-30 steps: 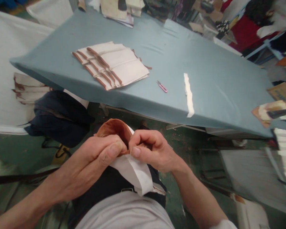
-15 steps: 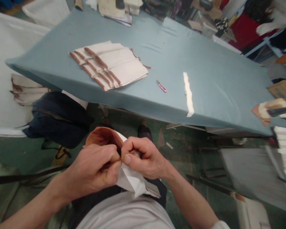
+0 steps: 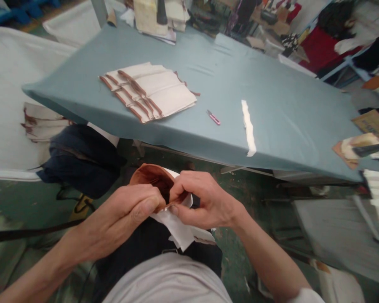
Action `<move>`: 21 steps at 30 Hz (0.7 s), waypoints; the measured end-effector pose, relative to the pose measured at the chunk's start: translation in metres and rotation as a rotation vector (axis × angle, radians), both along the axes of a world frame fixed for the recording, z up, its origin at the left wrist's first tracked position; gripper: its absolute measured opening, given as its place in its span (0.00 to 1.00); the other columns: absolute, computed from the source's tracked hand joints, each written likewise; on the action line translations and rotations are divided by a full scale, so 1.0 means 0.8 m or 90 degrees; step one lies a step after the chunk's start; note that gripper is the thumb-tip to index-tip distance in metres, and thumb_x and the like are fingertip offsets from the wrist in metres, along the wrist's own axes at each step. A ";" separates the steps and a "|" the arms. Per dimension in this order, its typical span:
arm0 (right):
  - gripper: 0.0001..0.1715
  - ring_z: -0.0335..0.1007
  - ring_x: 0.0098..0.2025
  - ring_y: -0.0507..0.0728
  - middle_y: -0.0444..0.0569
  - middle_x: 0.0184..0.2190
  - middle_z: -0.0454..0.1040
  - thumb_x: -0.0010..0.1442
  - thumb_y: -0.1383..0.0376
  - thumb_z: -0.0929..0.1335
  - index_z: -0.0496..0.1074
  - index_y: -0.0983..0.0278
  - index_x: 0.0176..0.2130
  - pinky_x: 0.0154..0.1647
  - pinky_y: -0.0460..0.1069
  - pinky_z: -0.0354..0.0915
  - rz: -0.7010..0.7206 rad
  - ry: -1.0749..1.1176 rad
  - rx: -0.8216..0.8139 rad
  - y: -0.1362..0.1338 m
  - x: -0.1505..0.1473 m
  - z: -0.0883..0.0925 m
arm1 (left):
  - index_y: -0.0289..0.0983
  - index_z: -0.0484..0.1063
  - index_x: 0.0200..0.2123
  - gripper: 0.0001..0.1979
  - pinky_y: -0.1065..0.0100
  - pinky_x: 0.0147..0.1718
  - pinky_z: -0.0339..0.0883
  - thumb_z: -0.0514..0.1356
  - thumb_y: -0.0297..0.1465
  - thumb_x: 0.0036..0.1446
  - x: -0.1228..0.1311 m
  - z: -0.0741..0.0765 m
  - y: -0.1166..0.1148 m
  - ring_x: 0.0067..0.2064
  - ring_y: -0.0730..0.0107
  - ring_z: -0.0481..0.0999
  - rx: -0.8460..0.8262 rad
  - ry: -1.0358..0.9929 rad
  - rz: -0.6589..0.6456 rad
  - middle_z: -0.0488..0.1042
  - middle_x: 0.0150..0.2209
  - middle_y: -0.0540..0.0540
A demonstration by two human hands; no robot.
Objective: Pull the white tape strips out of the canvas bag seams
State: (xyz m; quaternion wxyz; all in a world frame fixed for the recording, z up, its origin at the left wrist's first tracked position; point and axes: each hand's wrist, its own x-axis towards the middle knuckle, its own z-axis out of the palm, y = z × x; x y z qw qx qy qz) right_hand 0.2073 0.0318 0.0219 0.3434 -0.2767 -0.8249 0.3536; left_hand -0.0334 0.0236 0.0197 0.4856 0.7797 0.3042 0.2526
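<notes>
Both hands, left hand (image 3: 126,214) and right hand (image 3: 205,200), pinch shut on the brown-and-white cloth piece (image 3: 164,198).

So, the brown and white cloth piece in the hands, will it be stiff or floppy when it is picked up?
Probably floppy: the cloth piece folds and curls between the left hand and right hand, and its white part hangs limp below them. Likely light too, since a fingertip pinch alone seems to carry it.
</notes>
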 end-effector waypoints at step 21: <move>0.20 0.62 0.27 0.51 0.41 0.24 0.67 0.78 0.61 0.62 0.63 0.60 0.31 0.32 0.48 0.56 0.098 -0.023 -0.024 0.001 0.006 -0.010 | 0.39 0.64 0.26 0.17 0.72 0.23 0.56 0.55 0.30 0.71 0.023 -0.010 -0.013 0.23 0.76 0.61 -0.039 -0.042 0.032 0.63 0.22 0.56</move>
